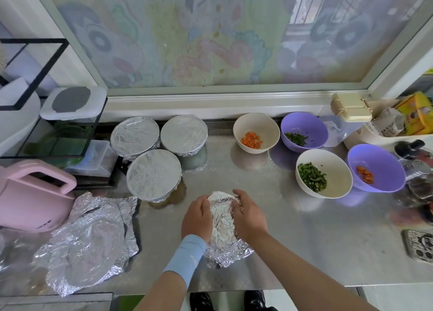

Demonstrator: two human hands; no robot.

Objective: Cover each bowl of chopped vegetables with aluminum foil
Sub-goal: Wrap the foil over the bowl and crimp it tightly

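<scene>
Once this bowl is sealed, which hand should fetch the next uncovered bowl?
Probably the right hand: the white bowl of chopped greens sits on its side, farther from the left hand.

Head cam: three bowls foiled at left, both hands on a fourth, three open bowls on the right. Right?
Not quite: the head view shows four open bowls on the right, not three: white carrot bowl, purple greens bowl, white greens bowl, purple carrot bowl. Three foiled bowls at left, left hand and right hand on the fourth bowl: correct.

view: head | aim: forward and down onto counter (pixel 316 240); facing window (pixel 210 34) | range: near, wide-angle
</scene>
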